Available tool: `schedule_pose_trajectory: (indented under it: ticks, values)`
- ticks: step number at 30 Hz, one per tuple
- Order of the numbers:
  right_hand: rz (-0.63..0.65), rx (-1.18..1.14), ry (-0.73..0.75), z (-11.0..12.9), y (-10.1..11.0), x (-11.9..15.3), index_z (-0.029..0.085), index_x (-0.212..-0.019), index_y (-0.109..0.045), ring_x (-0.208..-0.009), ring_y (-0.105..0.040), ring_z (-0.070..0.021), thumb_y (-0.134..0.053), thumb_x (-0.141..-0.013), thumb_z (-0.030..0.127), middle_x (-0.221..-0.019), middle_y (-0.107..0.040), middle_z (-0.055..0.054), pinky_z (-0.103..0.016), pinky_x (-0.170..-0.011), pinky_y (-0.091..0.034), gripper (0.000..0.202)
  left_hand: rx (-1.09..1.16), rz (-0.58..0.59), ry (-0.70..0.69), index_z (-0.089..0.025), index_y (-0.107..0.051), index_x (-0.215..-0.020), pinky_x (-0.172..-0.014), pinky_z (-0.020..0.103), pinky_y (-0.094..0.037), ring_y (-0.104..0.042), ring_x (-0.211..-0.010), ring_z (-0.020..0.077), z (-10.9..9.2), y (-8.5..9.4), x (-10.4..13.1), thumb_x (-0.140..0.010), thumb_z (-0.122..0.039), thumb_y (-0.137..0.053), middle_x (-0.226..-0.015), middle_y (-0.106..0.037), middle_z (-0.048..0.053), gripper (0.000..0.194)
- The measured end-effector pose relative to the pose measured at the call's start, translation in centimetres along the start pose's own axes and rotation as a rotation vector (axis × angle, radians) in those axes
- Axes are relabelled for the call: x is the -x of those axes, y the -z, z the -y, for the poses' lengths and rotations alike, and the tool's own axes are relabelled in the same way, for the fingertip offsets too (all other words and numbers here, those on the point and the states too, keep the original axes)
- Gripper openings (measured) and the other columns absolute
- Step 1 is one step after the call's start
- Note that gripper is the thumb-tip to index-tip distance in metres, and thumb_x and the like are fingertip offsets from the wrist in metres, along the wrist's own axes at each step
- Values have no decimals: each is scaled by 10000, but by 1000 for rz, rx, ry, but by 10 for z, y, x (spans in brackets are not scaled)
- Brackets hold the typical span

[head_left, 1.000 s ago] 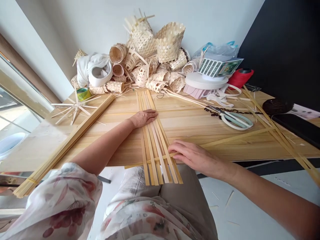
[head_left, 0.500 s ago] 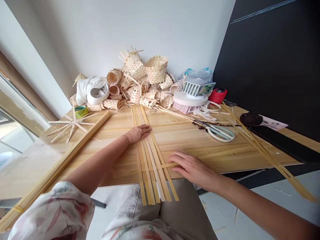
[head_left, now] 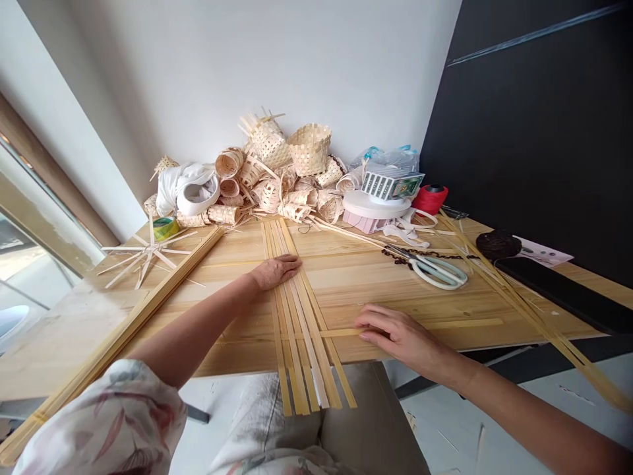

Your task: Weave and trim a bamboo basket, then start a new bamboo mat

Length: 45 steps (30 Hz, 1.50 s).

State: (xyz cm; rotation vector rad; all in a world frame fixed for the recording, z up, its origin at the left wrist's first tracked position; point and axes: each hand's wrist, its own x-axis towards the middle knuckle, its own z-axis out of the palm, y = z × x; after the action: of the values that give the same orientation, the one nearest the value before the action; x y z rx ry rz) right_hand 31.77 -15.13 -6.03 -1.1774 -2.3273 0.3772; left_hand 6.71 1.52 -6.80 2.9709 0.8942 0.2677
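Several long, flat bamboo strips lie side by side on the wooden table, their near ends jutting past its front edge over my lap. My left hand rests flat across them around mid-length, pressing down. A single cross strip runs sideways through the near part of these strips, over some and under others. Right of the lengthwise strips, my right hand pinches this cross strip between thumb and fingers. Its far end stretches out beyond that hand to the right.
Woven baskets are heaped at the back. A bundle of strips and a star-shaped strip piece lie left. Scissors, a red thread spool, dark yarn and loose strips are on the right.
My right hand has shifted to the right along with the cross strip, and the strip's right end now shows beyond it. My left hand stays pressed on the lengthwise strips.
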Motion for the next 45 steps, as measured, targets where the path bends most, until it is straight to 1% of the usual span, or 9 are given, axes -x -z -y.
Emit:
schedule_pose_trajectory:
  ticks: [6,11,18,22,26,29,34,39,45]
  values:
    - [-46,53,-67,25,-24,-22,192,-745,-529,-707,-553,-171,-477,-795,129,-745,-575,-34,-281,-620,-438,95,52,19,32,-147,-461,-1243,-1059,256,-250,-347,-1253,137,-2,3,-1,-913,-336,-291,-1316,-456,64,416]
    - [-37,72,-96,28,-30,-26,190,-791,-536,-782,-549,-190,-506,-789,121,-817,-578,-45,-305,-666,-441,75,75,32,32,-136,-456,-1244,-1064,266,-243,-334,-1261,143,-3,4,-1,-910,-316,-306,-1320,-452,67,408]
    - [-20,31,8,20,-17,-22,205,-832,-544,-834,-545,-187,-470,-816,145,-874,-568,-48,-318,-712,-453,96,85,71,21,-121,-474,-1231,-1063,246,-243,-354,-1249,135,-4,12,-2,-903,-254,-327,-1291,-486,66,383]
    - [-66,41,63,35,-2,-40,210,-866,-572,-873,-535,-186,-466,-816,123,-919,-571,-54,-321,-751,-442,145,115,124,-17,-168,-518,-1190,-1042,224,-273,-402,-1216,116,2,22,-7,-899,-247,-330,-1268,-513,28,355]
    - [-16,47,141,52,6,-63,197,-806,-603,-802,-537,-159,-467,-816,91,-847,-572,-31,-282,-720,-430,173,160,192,-36,-181,-534,-1168,-1011,225,-313,-444,-1183,116,9,33,-13,-902,-287,-323,-1254,-526,18,355]
    - [8,60,172,57,4,-71,183,-788,-613,-777,-532,-147,-492,-802,72,-824,-569,-22,-263,-707,-417,165,185,234,-30,-187,-547,-1152,-993,225,-329,-477,-1153,124,12,39,-17,-902,-316,-319,-1248,-531,17,362]
    - [16,107,159,46,-2,-63,178,-775,-616,-778,-528,-148,-511,-802,82,-821,-572,-27,-257,-699,-407,145,216,283,-15,-180,-560,-1134,-988,233,-330,-481,-1148,136,15,46,-22,-889,-298,-344,-1246,-532,24,347]
    - [6,94,93,31,2,-47,182,-798,-614,-794,-535,-148,-531,-796,94,-858,-580,-32,-255,-712,-409,121,273,361,96,-161,-522,-1180,-976,249,-342,-496,-1131,149,15,56,-30,-878,-326,-360,-1234,-540,38,380]
    - [-7,121,70,25,8,-35,187,-837,-621,-806,-548,-161,-518,-805,107,-861,-592,-39,-265,-706,-423,135,315,352,127,-130,-521,-1187,-976,259,-347,-496,-1131,171,14,78,-33,-872,-425,-351,-1234,-538,60,463]
